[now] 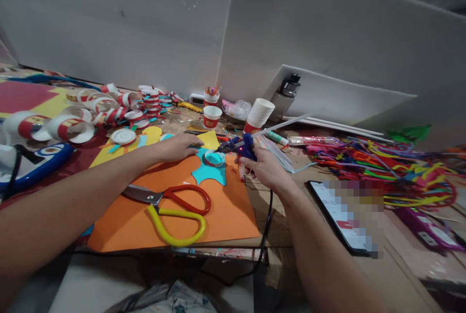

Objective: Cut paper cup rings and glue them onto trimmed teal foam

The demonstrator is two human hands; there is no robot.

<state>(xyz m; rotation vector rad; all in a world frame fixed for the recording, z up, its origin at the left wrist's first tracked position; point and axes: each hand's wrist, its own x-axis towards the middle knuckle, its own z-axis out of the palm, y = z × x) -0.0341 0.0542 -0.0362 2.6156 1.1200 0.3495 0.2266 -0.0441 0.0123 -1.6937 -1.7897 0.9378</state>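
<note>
The blue cutout [208,175], mid-frame with a round cup piece [215,158] on it, lies left of my right fingers [250,163], wrapped around the glue gun [246,145], whose nozzle points left toward that piece. My nearer left fingers [195,140] rest loosely spread by the cutout's upper-left edge; contact I cannot tell

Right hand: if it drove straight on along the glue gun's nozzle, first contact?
Probably the white-rimmed ring on the blue star-shaped cutout, just off the glue gun's nozzle. Depth is unclear; passing above it, the right hand's line runs toward the left hand.
</note>
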